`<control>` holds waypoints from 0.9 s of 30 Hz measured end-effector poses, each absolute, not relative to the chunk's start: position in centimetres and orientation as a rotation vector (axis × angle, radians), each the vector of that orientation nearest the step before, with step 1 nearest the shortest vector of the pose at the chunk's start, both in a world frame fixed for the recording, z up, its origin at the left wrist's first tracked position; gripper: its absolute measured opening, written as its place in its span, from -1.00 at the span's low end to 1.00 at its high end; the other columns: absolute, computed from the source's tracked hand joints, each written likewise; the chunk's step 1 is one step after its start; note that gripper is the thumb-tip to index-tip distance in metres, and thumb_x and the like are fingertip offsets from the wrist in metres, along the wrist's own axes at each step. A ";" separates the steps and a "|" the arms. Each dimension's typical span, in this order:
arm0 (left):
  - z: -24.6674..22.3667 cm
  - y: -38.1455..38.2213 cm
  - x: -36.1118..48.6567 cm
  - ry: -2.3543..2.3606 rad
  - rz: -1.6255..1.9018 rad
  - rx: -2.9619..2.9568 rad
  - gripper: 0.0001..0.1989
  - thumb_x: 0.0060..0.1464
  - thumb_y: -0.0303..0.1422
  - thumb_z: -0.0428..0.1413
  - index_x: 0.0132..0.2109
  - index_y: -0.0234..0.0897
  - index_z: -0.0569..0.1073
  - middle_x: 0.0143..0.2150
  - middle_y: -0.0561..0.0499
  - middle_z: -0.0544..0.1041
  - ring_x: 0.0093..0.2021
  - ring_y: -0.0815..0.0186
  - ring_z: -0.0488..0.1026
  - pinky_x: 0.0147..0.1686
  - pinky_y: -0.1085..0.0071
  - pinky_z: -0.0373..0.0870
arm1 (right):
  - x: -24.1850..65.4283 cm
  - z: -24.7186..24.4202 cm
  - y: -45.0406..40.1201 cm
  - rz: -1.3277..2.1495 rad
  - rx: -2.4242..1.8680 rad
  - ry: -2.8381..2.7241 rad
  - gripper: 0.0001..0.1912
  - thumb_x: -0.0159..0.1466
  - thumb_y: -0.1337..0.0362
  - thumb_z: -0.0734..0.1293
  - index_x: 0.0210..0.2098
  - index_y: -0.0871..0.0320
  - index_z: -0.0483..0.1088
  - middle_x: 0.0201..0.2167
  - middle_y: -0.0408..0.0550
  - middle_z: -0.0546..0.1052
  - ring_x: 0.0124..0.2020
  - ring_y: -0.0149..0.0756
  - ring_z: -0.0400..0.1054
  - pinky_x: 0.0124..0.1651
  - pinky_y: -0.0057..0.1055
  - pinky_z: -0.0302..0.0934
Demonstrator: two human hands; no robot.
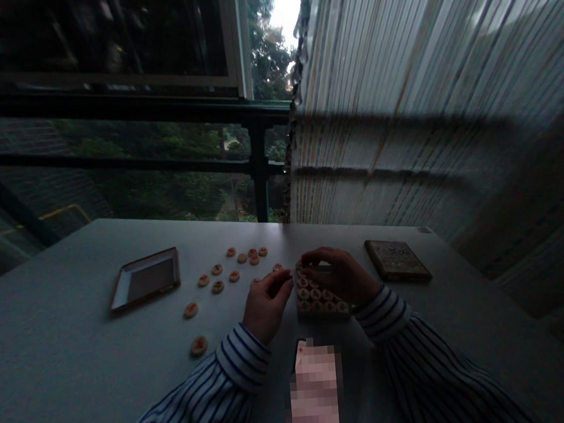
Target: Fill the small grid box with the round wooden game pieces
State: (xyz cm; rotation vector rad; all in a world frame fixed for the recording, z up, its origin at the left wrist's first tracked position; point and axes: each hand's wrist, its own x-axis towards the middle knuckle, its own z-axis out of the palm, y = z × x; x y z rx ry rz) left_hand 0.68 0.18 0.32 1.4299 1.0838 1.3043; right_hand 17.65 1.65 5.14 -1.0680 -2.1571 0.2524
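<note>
A shallow box (324,315) holds rows of round wooden Chinese chess pieces (315,295) with carved characters. My right hand (342,275) arches over the box's far part, thumb and index finger closed at a piece by its far left corner. Just left of the box, my left hand (268,304) is raised with thumb and fingertips pinched together; anything between them is hidden. Beyond its fingers lie partly covered pieces (277,267). More loose pieces (217,269) are scattered to the left, most with red characters, and one piece (199,345) lies nearest me.
An open, shallow box lid or tray (177,268) lies at the left. At the right is a flat decorated box (398,260). A phone (299,352), largely blurred out, is at the front of the white table (130,383). Behind stand a railing (260,174) and a striped curtain (374,89).
</note>
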 end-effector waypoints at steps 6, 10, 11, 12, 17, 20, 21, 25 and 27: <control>-0.4 -0.5 0.7 1.207 1.156 1.888 -0.74 -0.04 -0.36 0.05 -0.15 -0.30 0.42 -0.21 -0.08 0.49 -0.25 0.27 0.43 -0.26 0.34 0.39 | 18.6 5.1 2.0 0.238 -1.131 -2.172 -0.78 0.13 0.22 0.27 -0.26 0.19 0.39 -0.38 -0.04 0.47 -0.36 -0.38 0.33 -0.27 -0.43 0.21; -0.8 -0.7 0.8 1.184 1.124 2.069 -0.75 -0.06 -0.43 0.04 -0.16 -0.26 0.40 -0.19 -0.06 0.49 -0.20 0.25 0.41 -0.19 0.31 0.36 | 19.1 4.7 2.6 0.188 -1.188 -2.212 -0.78 0.12 0.21 0.28 -0.26 0.17 0.40 -0.37 -0.05 0.47 -0.37 -0.38 0.33 -0.27 -0.42 0.20; -0.9 -0.7 0.8 1.176 1.113 2.099 -0.75 -0.06 -0.44 0.04 -0.16 -0.26 0.40 -0.18 -0.07 0.48 -0.18 0.24 0.41 -0.16 0.29 0.35 | 19.2 4.6 2.7 0.174 -1.198 -2.222 -0.78 0.12 0.22 0.28 -0.25 0.17 0.40 -0.37 -0.05 0.47 -0.37 -0.38 0.33 -0.27 -0.42 0.20; -0.9 -0.8 0.9 1.168 1.100 2.123 -0.75 -0.05 -0.45 0.03 -0.15 -0.26 0.40 -0.17 -0.07 0.48 -0.16 0.23 0.40 -0.14 0.28 0.34 | 19.4 4.5 2.9 0.161 -1.207 -2.231 -0.78 0.12 0.22 0.28 -0.25 0.17 0.40 -0.37 -0.05 0.47 -0.37 -0.38 0.33 -0.27 -0.42 0.20; -1.3 -0.9 1.1 1.163 1.039 2.159 -0.75 -0.04 -0.45 0.02 -0.15 -0.30 0.39 -0.16 -0.12 0.47 -0.14 0.22 0.40 -0.12 0.26 0.33 | 19.7 4.0 3.3 0.093 -1.259 -2.254 -0.79 0.13 0.21 0.27 -0.27 0.16 0.41 -0.40 -0.05 0.48 -0.38 -0.37 0.32 -0.28 -0.42 0.19; -1.5 -1.0 1.3 1.167 1.031 2.169 -0.72 -0.06 -0.48 0.01 -0.13 -0.32 0.39 -0.14 -0.14 0.46 -0.12 0.22 0.40 -0.10 0.27 0.34 | 19.8 3.7 3.4 0.066 -1.282 -2.262 -0.79 0.13 0.19 0.26 -0.28 0.15 0.41 -0.41 -0.05 0.48 -0.38 -0.37 0.33 -0.27 -0.42 0.18; -1.6 -1.0 1.3 1.164 1.031 2.175 -0.71 -0.07 -0.49 0.01 -0.13 -0.33 0.40 -0.14 -0.15 0.46 -0.11 0.22 0.39 -0.10 0.27 0.34 | 19.9 3.6 3.5 0.060 -1.290 -2.265 -0.79 0.13 0.19 0.26 -0.28 0.15 0.41 -0.41 -0.05 0.48 -0.37 -0.36 0.33 -0.27 -0.42 0.18; -2.0 -1.0 1.3 1.156 1.028 2.185 -0.67 -0.09 -0.50 0.01 -0.10 -0.35 0.39 -0.10 -0.17 0.44 -0.09 0.19 0.38 -0.08 0.22 0.33 | 20.2 3.2 3.7 0.052 -1.324 -2.289 -0.78 0.14 0.19 0.25 -0.26 0.14 0.40 -0.38 -0.06 0.49 -0.36 -0.36 0.34 -0.26 -0.43 0.17; -2.3 -1.0 1.3 1.158 1.036 2.185 -0.67 -0.09 -0.49 0.02 -0.10 -0.37 0.39 -0.10 -0.19 0.43 -0.08 0.18 0.37 -0.07 0.21 0.32 | 20.2 3.1 3.8 0.050 -1.357 -2.306 -0.77 0.15 0.18 0.24 -0.26 0.14 0.40 -0.38 -0.06 0.49 -0.36 -0.35 0.34 -0.26 -0.43 0.17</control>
